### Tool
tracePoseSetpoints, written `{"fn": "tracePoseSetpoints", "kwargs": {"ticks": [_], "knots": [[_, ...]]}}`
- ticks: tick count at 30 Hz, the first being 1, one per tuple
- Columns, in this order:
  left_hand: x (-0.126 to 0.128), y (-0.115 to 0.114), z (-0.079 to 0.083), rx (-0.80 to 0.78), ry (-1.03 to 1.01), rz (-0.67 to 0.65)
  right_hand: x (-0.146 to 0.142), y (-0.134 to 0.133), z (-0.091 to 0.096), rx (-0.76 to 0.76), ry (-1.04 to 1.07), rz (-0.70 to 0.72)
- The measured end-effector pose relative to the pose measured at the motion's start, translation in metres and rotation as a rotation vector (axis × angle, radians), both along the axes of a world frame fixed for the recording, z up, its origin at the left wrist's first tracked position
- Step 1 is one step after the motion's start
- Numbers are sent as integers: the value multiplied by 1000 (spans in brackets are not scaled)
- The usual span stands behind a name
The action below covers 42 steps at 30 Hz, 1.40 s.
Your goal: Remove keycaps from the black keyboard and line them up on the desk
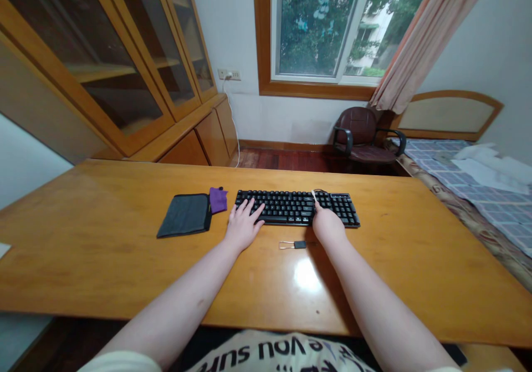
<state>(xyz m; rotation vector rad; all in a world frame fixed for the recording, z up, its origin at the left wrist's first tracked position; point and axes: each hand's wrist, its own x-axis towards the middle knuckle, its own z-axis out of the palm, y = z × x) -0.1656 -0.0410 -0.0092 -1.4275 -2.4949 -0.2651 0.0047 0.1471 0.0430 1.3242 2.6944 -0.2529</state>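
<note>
A black keyboard (286,208) lies lengthwise across the middle of the wooden table. My left hand (244,225) rests on its left end, fingers spread and touching the keys. Over the keyboard's right part, my right hand (328,225) is closed around a thin white stick (314,195) that looks like a cotton swab. Its pale tip points away from me, above the keys; the rest is hidden by the fingers. Just in front of the keyboard lies a wire keycap puller (299,244) with a dark handle, partly in shadow.
Left of the keyboard are a dark grey cloth (185,215) with black edging and a small purple pouch (218,200). The wooden table (124,272) has its far edge before a glass-door cabinet (137,56), a brown armchair (359,133) and a bed (477,183).
</note>
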Motion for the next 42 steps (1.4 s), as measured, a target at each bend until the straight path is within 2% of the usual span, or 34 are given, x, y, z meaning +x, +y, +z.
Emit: {"fn": "tracePoseSetpoints", "kwargs": {"ticks": [5,12,17,22,27,31,35,39,42], "knots": [[0,0,0,-11,-3,6,-8,3,7,-51,7,-47],[0,0,2,-4,-34,7,2,-4,20,-105,15,4],[0,0,2,7,-35,4,25,-27,22,-128,-60,21],[0,0,-1,6,-22,-3,59,-49,18,-144,-110,50],[0,0,0,10,-32,-5,84,-50,30,-169,-33,47],[0,1,2,13,-42,0,78,-37,35,-129,110,-42],[0,1,2,15,-49,2,54,-22,16,-167,183,-56],[0,1,1,23,-57,6,40,-23,1,-163,116,-48],[-1,0,0,22,-45,5,46,-33,7,-170,-2,-4]]}}
